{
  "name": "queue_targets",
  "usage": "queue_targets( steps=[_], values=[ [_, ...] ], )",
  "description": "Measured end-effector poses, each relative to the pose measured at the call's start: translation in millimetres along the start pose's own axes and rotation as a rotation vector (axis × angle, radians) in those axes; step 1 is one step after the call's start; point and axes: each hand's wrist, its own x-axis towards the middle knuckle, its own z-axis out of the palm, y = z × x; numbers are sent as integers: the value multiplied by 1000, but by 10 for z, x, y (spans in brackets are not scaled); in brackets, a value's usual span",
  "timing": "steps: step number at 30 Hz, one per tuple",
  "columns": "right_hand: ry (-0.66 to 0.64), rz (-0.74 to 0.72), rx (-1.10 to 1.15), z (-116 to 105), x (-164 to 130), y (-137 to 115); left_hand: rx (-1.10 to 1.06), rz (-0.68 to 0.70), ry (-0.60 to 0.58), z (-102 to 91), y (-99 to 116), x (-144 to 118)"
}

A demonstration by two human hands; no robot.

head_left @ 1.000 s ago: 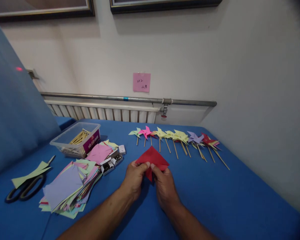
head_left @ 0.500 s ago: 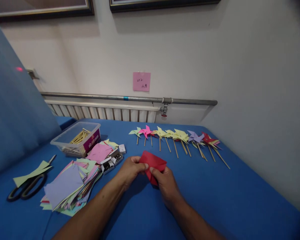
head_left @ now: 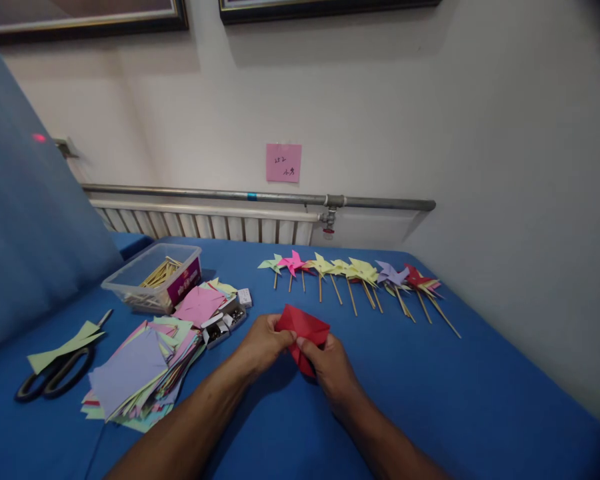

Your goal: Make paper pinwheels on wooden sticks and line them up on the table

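A sheet of red paper (head_left: pixel 306 325) with creases and a slit is held above the table, between both hands. My left hand (head_left: pixel 264 343) pinches its left edge, the thumb lying on top. From the right, my right hand (head_left: pixel 330 367) grips the lower right part, its thumb close to the left thumb near the paper's middle. The fingers under the sheet are hidden. Behind the paper, finished paper pinwheels (head_left: pixel 362 271) on wooden sticks lie in a row.
To the left lie a stack of coloured paper (head_left: pixel 127 373), black-handled scissors (head_left: pixel 69 373) under a green paper piece, and small boxes of metal fasteners (head_left: pixel 216 331). A clear plastic tub (head_left: pixel 130 277) holds wooden sticks. A radiator (head_left: pixel 205 220) runs along the wall.
The red paper has turned slightly and opened flatter between my hands. My left thumb has shifted a little towards the middle; everything else stays put.
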Motion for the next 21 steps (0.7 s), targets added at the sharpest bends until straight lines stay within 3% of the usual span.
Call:
queue_targets(
  steps=[13, 21],
  values=[
    [22, -9, 182, 66, -34, -99, -41, 18, 35, 24, 15, 2],
    [78, -7, 162, 59, -11, -103, -109, 21, 61, 38, -62, 29]
  ],
)
